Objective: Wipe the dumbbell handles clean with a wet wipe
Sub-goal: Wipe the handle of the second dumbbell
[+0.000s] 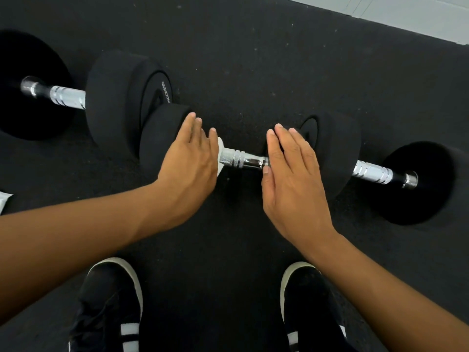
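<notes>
Three black dumbbells lie in a row on the dark rubber floor. The middle dumbbell's chrome handle (241, 161) shows between my hands. My left hand (189, 158) covers the handle's left end and presses a white wet wipe (220, 148) against it; only the wipe's edge shows past my palm. My right hand (289, 174) rests flat on the middle dumbbell's right weight (312, 133), fingers extended, thumb touching the handle's right end. The left dumbbell's handle (67, 96) and the right dumbbell's handle (373, 172) lie bare.
My two black shoes (111, 301) stand just below the dumbbells. A white packet edge (5, 201) lies at the far left. Light tiled floor (406, 13) begins at the top right corner beyond the mat.
</notes>
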A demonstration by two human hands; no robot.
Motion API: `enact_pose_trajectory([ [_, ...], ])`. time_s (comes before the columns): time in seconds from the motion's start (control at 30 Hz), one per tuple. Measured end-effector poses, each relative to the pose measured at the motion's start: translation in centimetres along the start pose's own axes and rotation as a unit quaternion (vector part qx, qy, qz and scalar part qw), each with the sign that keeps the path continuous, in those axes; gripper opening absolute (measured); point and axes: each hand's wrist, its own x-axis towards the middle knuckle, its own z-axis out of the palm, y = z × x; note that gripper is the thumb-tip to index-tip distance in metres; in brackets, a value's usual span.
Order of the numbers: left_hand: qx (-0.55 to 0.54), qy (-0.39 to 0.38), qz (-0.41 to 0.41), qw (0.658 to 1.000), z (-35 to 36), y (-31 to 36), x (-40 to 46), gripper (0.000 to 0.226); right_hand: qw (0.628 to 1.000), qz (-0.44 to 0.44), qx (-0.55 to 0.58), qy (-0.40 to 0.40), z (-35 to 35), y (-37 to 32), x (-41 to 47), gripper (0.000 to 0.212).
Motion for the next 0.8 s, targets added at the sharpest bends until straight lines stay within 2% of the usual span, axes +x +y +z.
enact_pose_trajectory([
  [0.1, -0.116, 0.044, 0.015, 0.992, -0.2, 1.0, 1.1, 0.066, 1.000, 0.005, 0.000, 0.006, 0.1, -0.1, 0.1, 0.055],
  [0.17, -0.204, 0.079, 0.083, 0.972, -0.2, 1.9, 2.3, 0.066, 1.000, 0.005, 0.002, 0.012, 0.2, -0.3, 0.2, 0.054],
  [0.23, -0.239, 0.113, 0.150, 0.953, -0.3, 2.4, 3.2, 0.069, 1.000, 0.007, 0.000, 0.014, 0.2, -0.4, 0.2, 0.053],
  [0.3, -0.267, 0.122, 0.176, 0.940, -0.1, 2.2, 3.3, 0.073, 1.000, 0.006, 0.000, 0.016, 0.2, -0.3, 0.1, 0.053],
  [0.37, -0.270, 0.117, 0.173, 0.940, 0.2, 1.7, 2.8, 0.078, 1.000, 0.002, -0.001, 0.015, 0.2, -0.2, 0.0, 0.053],
  [0.47, -0.238, 0.091, 0.112, 0.960, 0.5, 0.9, 1.9, 0.073, 1.000, -0.003, -0.006, 0.010, 0.2, -0.1, 0.0, 0.055],
  [0.57, -0.217, 0.075, 0.034, 0.973, 0.9, 0.0, 1.9, 0.041, 1.000, -0.006, -0.013, 0.009, 0.2, 0.1, -0.1, 0.055],
  [0.63, -0.211, 0.055, 0.013, 0.976, 0.8, -0.3, 1.9, 0.032, 1.000, -0.007, -0.015, 0.006, 0.1, 0.2, -0.1, 0.055],
  [0.7, -0.236, 0.058, 0.034, 0.969, 0.7, -0.1, 2.3, 0.035, 1.000, -0.005, -0.013, 0.006, 0.2, 0.1, -0.1, 0.056],
  [0.8, -0.282, 0.096, 0.128, 0.946, 0.0, 0.8, 3.1, 0.053, 1.000, -0.001, -0.009, 0.009, 0.4, 0.0, 0.0, 0.055],
])
